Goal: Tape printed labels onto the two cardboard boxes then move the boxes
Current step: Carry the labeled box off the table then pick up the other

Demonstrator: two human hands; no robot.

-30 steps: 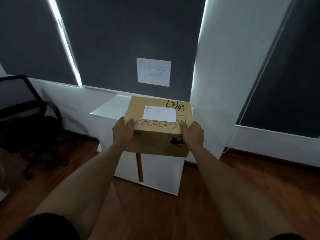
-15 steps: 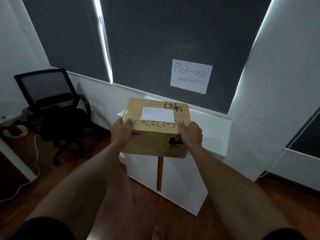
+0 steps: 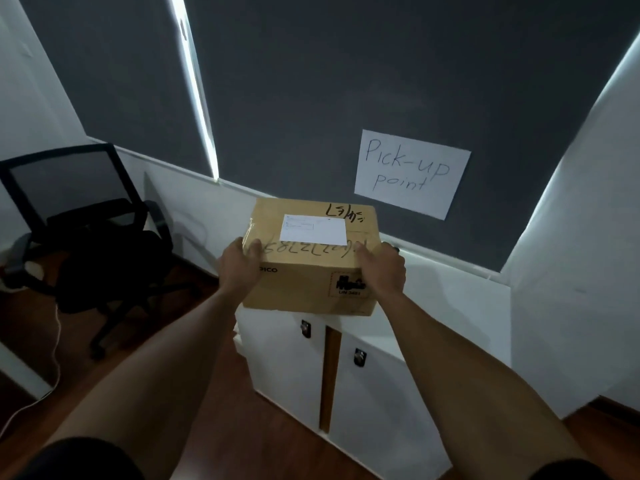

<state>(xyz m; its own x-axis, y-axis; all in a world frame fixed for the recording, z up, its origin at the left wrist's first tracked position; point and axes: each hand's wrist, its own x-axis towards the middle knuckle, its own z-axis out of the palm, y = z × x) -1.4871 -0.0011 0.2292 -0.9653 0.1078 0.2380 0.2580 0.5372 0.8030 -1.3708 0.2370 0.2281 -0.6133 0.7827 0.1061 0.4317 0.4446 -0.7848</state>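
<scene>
Over the white cabinet (image 3: 433, 306), both hands' grip clasps the cardboard box (image 3: 304, 282).

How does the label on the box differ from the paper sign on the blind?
The label is smaller, with fine print; the sign is larger and handwritten "Pick-up point". The label lies flat on top of the cardboard box; the sign hangs upright on the dark blind. Both are white rectangular sheets.

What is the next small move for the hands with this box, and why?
Probably lower the cardboard box onto the white cabinet. Left hand and right hand hold its sides, the printed label is already on top, and the "Pick-up point" sign hangs just behind.
</scene>
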